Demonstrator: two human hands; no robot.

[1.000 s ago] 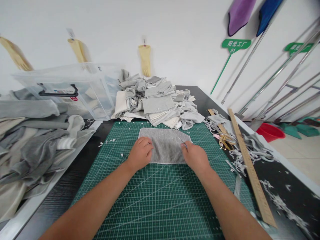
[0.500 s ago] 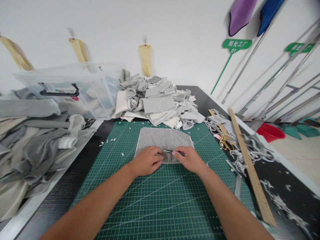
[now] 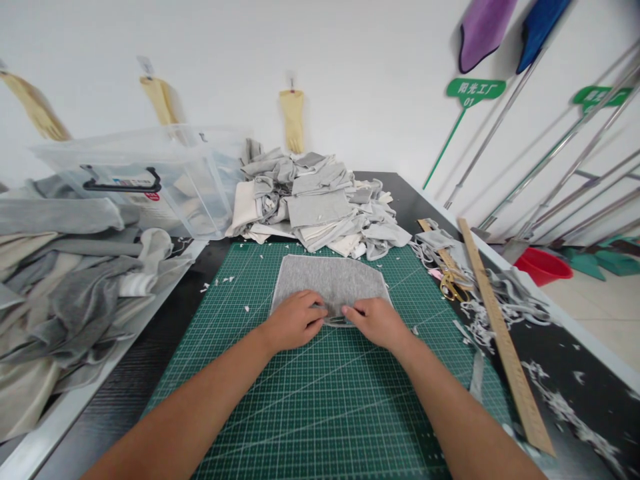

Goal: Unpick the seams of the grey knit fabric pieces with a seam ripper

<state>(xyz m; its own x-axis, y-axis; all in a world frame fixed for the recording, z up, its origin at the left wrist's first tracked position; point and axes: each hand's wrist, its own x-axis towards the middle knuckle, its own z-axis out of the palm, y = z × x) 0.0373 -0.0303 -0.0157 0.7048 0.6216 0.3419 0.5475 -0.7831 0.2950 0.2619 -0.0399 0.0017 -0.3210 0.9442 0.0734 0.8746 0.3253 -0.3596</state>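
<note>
A grey cloth piece [image 3: 330, 277] with pale stitched edges lies flat on the green cutting mat [image 3: 310, 407]. My left hand [image 3: 297, 321] is at its near left part, thumb and fingers pinched on the cloth near the edge. Close by on the right, my right hand [image 3: 375, 321] has its fingers closed round a slim dark tool with a metal tip [image 3: 338, 321]. The tip lies along the cloth's near edge, between both hands. Most of the tool is hidden under the right hand, so its exact kind is unclear.
Behind the mat rises a heap of grey and cream cloths [image 3: 320, 200]. A clear plastic box [image 3: 175, 207] and more cloth [image 3: 75, 293] stand left. To the right lie a wooden ruler [image 3: 505, 333], gold-handled scissors [image 3: 453, 287] and fabric scraps [image 3: 483, 320].
My right hand has turned slightly, and the tool's tip has come down from the cloth's surface to its near edge. The left hand stays almost in place.
</note>
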